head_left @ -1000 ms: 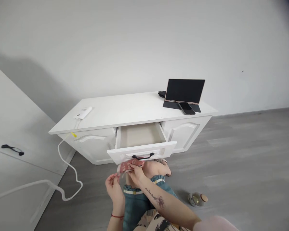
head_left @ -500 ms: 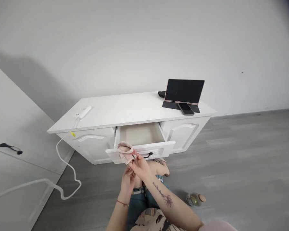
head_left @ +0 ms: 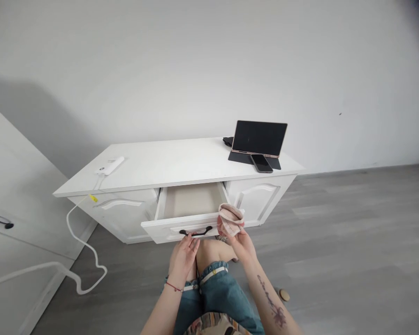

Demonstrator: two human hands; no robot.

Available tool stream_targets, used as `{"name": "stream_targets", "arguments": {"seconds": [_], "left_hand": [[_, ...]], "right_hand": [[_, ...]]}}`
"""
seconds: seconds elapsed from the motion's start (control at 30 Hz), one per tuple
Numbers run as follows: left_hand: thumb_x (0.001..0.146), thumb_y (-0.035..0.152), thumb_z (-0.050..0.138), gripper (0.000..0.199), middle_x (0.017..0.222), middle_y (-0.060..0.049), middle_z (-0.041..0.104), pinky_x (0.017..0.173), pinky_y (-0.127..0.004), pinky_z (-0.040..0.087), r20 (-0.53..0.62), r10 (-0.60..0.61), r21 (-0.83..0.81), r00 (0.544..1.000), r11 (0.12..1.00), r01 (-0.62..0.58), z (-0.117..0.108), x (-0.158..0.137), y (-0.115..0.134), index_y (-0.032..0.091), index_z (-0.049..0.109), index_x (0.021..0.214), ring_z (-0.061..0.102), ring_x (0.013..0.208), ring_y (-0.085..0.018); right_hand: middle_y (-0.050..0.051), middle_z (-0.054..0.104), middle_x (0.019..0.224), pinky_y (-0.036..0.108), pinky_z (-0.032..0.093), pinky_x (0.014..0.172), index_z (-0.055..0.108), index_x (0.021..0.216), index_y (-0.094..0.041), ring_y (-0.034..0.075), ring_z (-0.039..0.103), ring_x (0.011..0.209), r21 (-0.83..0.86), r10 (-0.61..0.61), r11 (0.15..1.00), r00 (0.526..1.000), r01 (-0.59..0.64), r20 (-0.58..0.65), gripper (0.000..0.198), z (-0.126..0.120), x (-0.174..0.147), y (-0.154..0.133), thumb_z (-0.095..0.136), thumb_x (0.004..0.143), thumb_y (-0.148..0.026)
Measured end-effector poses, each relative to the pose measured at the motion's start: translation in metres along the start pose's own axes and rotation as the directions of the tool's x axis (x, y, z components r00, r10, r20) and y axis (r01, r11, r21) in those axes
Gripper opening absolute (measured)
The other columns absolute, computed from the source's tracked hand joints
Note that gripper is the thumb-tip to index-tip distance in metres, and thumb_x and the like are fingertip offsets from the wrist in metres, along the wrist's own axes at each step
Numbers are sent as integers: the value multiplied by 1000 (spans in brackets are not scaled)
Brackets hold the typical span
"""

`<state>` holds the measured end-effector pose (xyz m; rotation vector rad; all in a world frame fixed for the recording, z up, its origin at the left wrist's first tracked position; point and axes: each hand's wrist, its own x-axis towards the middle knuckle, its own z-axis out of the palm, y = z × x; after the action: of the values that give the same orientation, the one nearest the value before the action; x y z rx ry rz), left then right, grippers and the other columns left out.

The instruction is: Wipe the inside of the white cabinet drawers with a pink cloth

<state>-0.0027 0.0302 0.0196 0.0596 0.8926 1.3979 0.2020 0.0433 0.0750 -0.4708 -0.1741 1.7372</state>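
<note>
Held up by my right hand (head_left: 242, 244) is a folded pink-and-cream cloth (head_left: 230, 219), gathered in a rounded bundle before the right end of the drawer front; its exact kind is unclear. That hand's fingers are closed around the lower part of the cloth. My left hand (head_left: 185, 253) has its fingers stretched up to the black handle (head_left: 195, 232) of the white drawer (head_left: 178, 226). Those fingertips appear to touch the handle's underside, without wrapping round it. The drawer is pulled out, and its pale bottom shows.
On the white cabinet top (head_left: 167, 158) stand a tablet (head_left: 260, 138) and a phone (head_left: 261, 163), with a black item (head_left: 227, 141) behind. A white power strip (head_left: 111, 166) lies left, its cable (head_left: 89, 249) hanging down. A round-lidded container (head_left: 284, 294) is on the floor at right.
My right hand has carried the cloth from the drawer's left end to its right end. My left hand has come away from beside it and up to the handle. The view has shifted slightly.
</note>
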Motion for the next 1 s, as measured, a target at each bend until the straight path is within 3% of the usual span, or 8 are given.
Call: {"name": "stream_targets", "arguments": {"seconds": [0.27,0.37,0.43,0.53,0.7,0.87,1.0], "left_hand": [[82,10,67,9,86,-5,75,89,-35,57,29,32,-5,999,999,-32,-4,7,-1,18,68,78,71,83,-16],[79,7,69,11,82,-5,75,84,-33,58,-10,33,14,999,999,-32,-1,10,2,17,66,73,71,76,-15],[78,6,70,14,79,-5,75,81,-32,59,-30,29,17,999,999,-29,3,14,5,16,65,71,71,71,-14],[79,5,69,14,77,-4,75,77,-30,60,-25,34,32,999,999,-33,14,25,12,16,65,71,70,68,-13],[83,3,64,17,75,-5,74,74,-29,59,-69,45,99,997,994,-38,33,54,23,14,64,70,67,61,-11],[82,5,66,14,73,-5,73,76,-27,58,-84,72,119,994,991,-62,48,81,30,15,64,71,67,63,-10],[82,6,66,11,72,-4,71,77,-27,57,-112,81,123,990,990,-67,64,99,36,15,65,76,67,64,-11]], "right_hand": [[6,70,119,30,55,93,68,110,-23,14,64,110,-19,-152,988,965,151,-213,35,-51,-5,-59,52,79,-17],[2,70,120,29,59,83,69,111,-32,14,67,101,-57,-236,972,924,229,-302,46,-77,-4,-70,53,73,-12],[0,70,120,29,59,83,69,112,-35,15,67,105,-67,-258,966,918,250,-302,47,-90,-6,-69,56,71,-13],[1,72,115,31,59,84,72,105,-34,18,65,111,-68,-233,973,928,223,-291,38,-101,-10,-54,63,71,-21],[2,76,100,35,59,84,74,97,-29,21,69,100,7,-100,994,931,109,-353,32,-106,-15,-7,68,67,-21],[6,77,87,47,57,85,73,81,-21,26,72,86,9,161,986,948,-165,-274,16,-106,-19,35,67,66,-24],[6,75,75,46,57,81,72,74,-21,27,72,80,-83,206,969,950,-231,-234,14,-103,-21,47,63,66,-28]]}}
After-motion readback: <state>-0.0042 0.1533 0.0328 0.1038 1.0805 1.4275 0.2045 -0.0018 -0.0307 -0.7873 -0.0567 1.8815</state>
